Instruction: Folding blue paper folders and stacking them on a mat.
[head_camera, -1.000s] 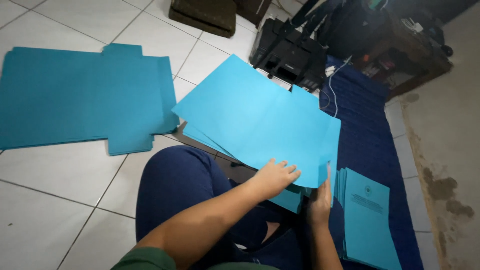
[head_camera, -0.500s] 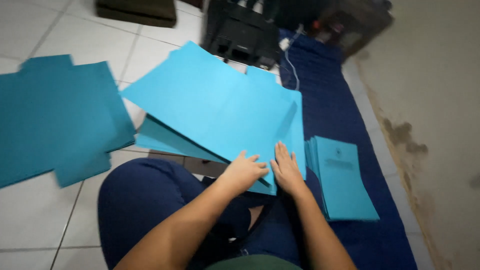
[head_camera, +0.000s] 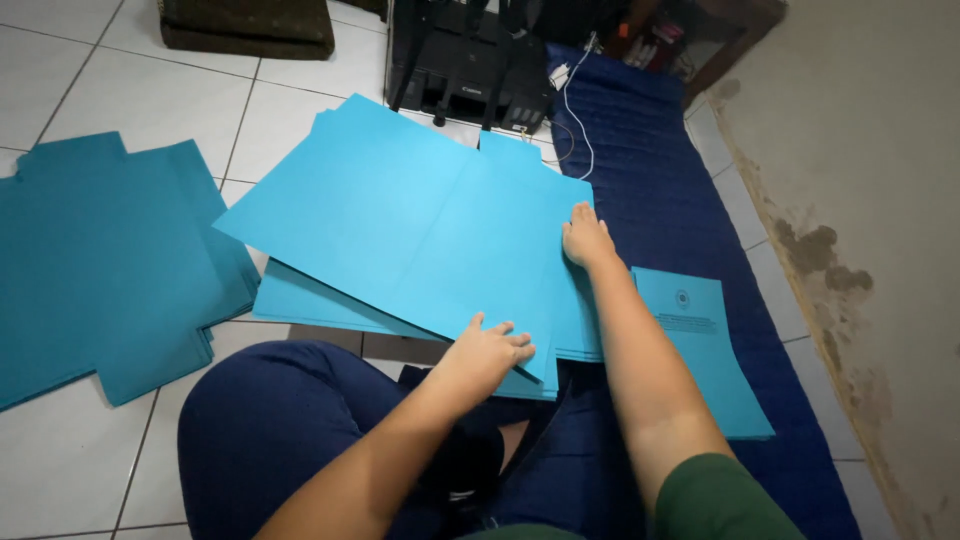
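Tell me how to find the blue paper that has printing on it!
Look for the long dark blue mat along the stained wall. On it, just right of the person's right hand and forearm, lies a small neat stack of printed sheets. Unlike the big plain blue sheets under both hands, its top sheet carries a round emblem and lines of dark print.

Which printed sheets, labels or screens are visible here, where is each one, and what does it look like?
Printed sheets: stack on the blue mat, beside the right forearm; rectangular, turquoise, with a small round emblem and dark lines of print on top.
Printer: on the floor at the top; black box with a small pale label on its front.
No screens show.
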